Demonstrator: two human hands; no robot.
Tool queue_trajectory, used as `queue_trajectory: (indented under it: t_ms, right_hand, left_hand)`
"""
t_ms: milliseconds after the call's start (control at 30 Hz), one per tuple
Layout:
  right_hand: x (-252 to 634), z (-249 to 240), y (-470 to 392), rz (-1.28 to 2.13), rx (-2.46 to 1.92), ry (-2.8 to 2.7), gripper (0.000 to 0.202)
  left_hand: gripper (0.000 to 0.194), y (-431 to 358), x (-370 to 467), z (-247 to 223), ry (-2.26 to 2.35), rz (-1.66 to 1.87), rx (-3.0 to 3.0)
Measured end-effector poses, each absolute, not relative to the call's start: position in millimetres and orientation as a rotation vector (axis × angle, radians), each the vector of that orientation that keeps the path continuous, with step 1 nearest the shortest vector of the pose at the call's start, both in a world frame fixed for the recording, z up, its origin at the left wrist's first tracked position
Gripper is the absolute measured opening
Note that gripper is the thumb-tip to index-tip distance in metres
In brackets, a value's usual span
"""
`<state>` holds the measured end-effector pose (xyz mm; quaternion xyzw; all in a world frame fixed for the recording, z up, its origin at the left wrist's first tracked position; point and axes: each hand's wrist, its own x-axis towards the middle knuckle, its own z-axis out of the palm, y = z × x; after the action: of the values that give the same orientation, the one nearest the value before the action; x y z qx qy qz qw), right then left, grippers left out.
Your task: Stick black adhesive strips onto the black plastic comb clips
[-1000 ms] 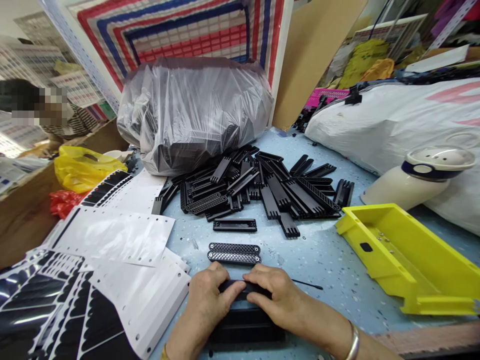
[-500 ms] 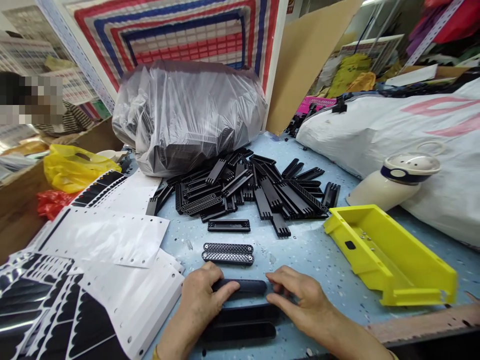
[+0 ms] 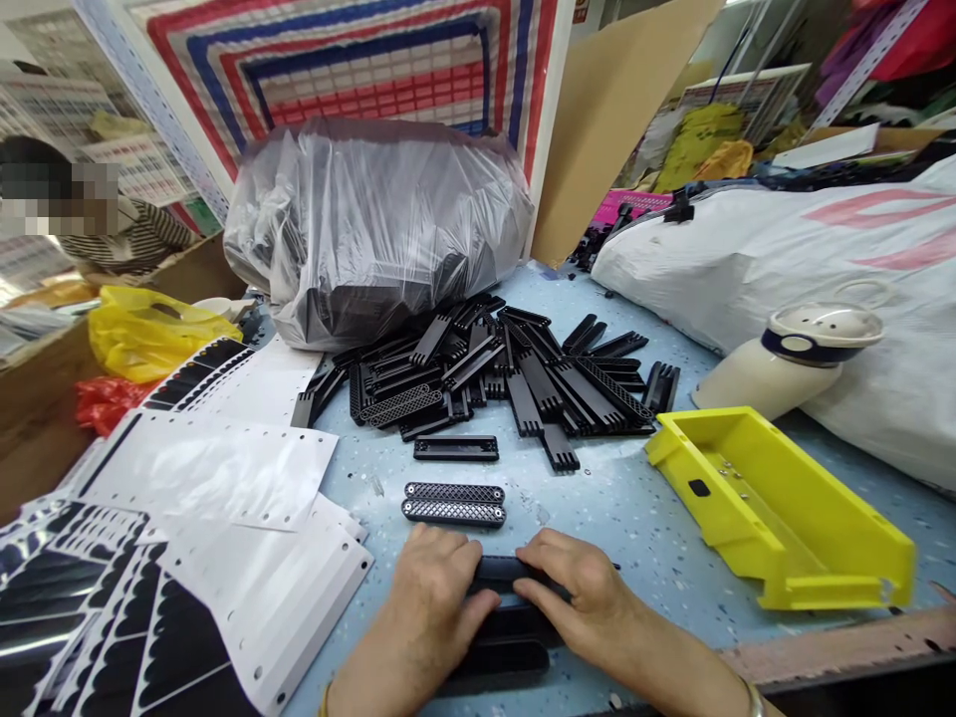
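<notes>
Both my hands are closed on a long black plastic bar (image 3: 499,571) near the front of the table. My left hand (image 3: 437,607) has its thumb along the near side and its fingers over the left end. With thumb and fingers, my right hand (image 3: 579,593) pinches the right part. Just below lie two more smooth black bars (image 3: 512,659) with rounded ends, partly covered by my hands. Beyond my fingers, two bars with a diamond-patterned face (image 3: 454,505) rest side by side. Farther back is a single slotted black bar (image 3: 455,449).
A heap of black bars (image 3: 538,383) lies before a full plastic bag (image 3: 388,239). Sheets of black stickers (image 3: 179,627) cover the left side. A yellow bin (image 3: 792,528) holding small metal bits and a white bottle (image 3: 784,368) stand right. A person (image 3: 123,234) is at far left.
My left hand has slid right along the bar, and my right hand has moved in and closed on its other end. The surrounding things stay where they were.
</notes>
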<state>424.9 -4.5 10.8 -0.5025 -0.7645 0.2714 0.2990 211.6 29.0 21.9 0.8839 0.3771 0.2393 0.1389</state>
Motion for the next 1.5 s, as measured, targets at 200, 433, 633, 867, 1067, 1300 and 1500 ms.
queue_trajectory:
  t_ms: [200, 433, 633, 867, 1067, 1300, 1500]
  right_hand:
    - [422.5, 10.3, -2.6, 0.551, -1.306, -2.135, 0.018]
    - [416.7, 14.4, -0.2, 0.396, -1.307, -2.230, 0.035]
    - [454.4, 11.5, 5.2, 0.376, -1.491, -2.051, 0.024]
    - [495.7, -3.9, -17.9, 0.063, -1.689, -2.163, 0.013]
    - [481.8, -3.9, -17.6, -0.169, -1.562, -2.224, 0.040]
    - [458.2, 8.7, -25.1, 0.226, -1.462, -1.989, 0.023]
    - [438.2, 28.4, -33.6, 0.453, -1.449, -1.987, 0.022]
  left_hand:
    - [0.010, 33.1, 220.5, 16.4, 1.112, 0.595, 2.384]
    - [0.010, 33.2, 220.5, 19.7, 1.135, 0.543, 2.349]
    - [0.010, 30.9, 219.3, 13.7, 1.149, 0.575, 2.357]
    - [0.006, 26.7, 214.2, 10.6, 1.228, 0.633, 2.418]
    - [0.015, 22.5, 226.8, 21.2, 1.160, 0.638, 2.413]
    - [0.011, 26.0, 234.8, 14.5, 1.151, 0.639, 2.399]
    - [0.011, 28.0, 233.8, 13.6, 1.127, 0.664, 2.390]
